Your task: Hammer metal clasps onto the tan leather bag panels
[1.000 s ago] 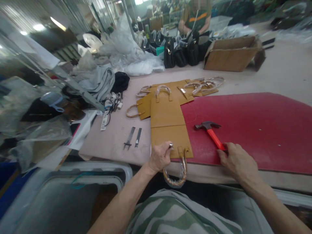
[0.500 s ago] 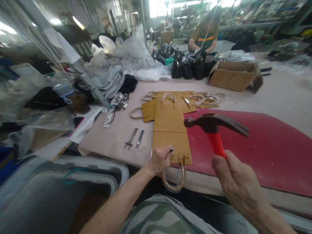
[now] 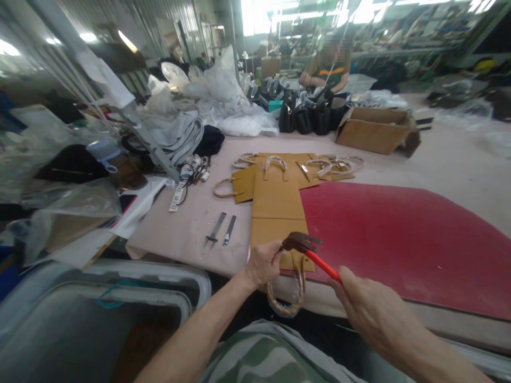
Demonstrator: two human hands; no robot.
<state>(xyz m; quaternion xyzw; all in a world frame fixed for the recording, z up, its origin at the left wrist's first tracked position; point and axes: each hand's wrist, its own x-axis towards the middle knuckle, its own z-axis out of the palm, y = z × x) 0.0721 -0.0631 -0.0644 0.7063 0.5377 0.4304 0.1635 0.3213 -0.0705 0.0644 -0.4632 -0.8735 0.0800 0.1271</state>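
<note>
A flat tan leather bag piece (image 3: 277, 213) lies across the table edge, its wrapped loop handle (image 3: 288, 293) hanging over the front. My left hand (image 3: 262, 261) is pinched at the piece's near left corner on a small metal part I cannot name. My right hand (image 3: 364, 303) grips the red handle of a hammer (image 3: 309, 252). The hammer's dark head is down at the piece's near edge, right beside my left fingertips.
A red mat (image 3: 399, 239) covers the table to the right. Two metal tools (image 3: 220, 230) lie left of the piece. More tan pieces with handles (image 3: 319, 166) lie behind. Farther back are a cardboard box (image 3: 377, 132), black bags (image 3: 307, 114) and a seated person (image 3: 325, 66). Clutter fills the left.
My right hand took the hammer off the red mat, raised it, and has now brought its head down onto the piece's near edge. My left hand has stayed put.
</note>
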